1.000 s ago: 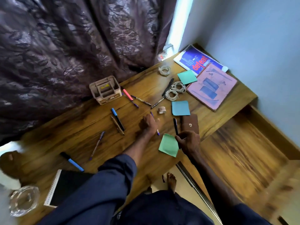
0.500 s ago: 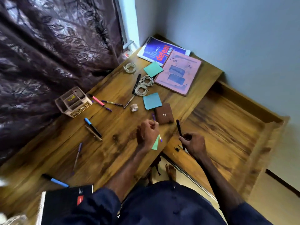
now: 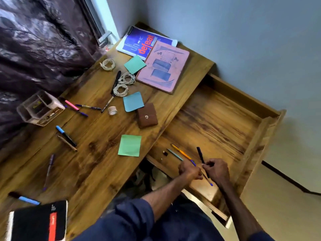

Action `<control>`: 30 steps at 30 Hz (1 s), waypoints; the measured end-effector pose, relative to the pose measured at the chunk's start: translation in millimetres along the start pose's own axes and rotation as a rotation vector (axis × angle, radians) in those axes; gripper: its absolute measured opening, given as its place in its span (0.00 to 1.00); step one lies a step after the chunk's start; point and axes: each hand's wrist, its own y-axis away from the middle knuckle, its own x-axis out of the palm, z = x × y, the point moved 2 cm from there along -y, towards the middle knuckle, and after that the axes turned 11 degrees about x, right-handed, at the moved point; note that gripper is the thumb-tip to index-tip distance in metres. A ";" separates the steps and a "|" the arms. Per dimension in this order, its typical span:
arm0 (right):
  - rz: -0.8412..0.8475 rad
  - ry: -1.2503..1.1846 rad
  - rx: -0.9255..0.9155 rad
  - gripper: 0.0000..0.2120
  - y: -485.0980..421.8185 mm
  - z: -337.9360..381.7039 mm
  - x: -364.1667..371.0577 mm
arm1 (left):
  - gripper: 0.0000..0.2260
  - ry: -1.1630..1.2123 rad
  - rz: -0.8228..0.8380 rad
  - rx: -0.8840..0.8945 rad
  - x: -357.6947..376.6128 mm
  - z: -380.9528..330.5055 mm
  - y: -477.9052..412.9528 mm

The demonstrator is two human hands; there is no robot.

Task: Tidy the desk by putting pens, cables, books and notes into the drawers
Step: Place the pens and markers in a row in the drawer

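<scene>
While the right hand (image 3: 216, 172) pinches a dark slim pen (image 3: 201, 158) upright-tilted over the open wooden drawer's (image 3: 217, 119) near edge, the left hand (image 3: 189, 171), fingers curled shut around a blue-tipped pen (image 3: 209, 182), touches alongside.

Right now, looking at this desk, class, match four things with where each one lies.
Things:
1. orange pen
2. brown wallet
3. black notebook
4. pink book

Places:
A. partly on top of the blue book
B. inside the open drawer
C. near corner of the desk
D. beside the blue sticky note

Pairs: 1-B, 2-D, 3-C, 4-A
</scene>
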 end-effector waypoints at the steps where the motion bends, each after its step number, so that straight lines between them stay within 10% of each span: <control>1: 0.018 0.019 0.018 0.05 -2.6 -9.8 -1.1 | 0.07 -0.026 -0.011 -0.038 13.3 4.1 -3.9; 30: 0.145 0.415 -0.023 0.08 -33.8 -46.3 20.4 | 0.10 -0.175 -0.260 -0.100 37.0 50.3 -50.3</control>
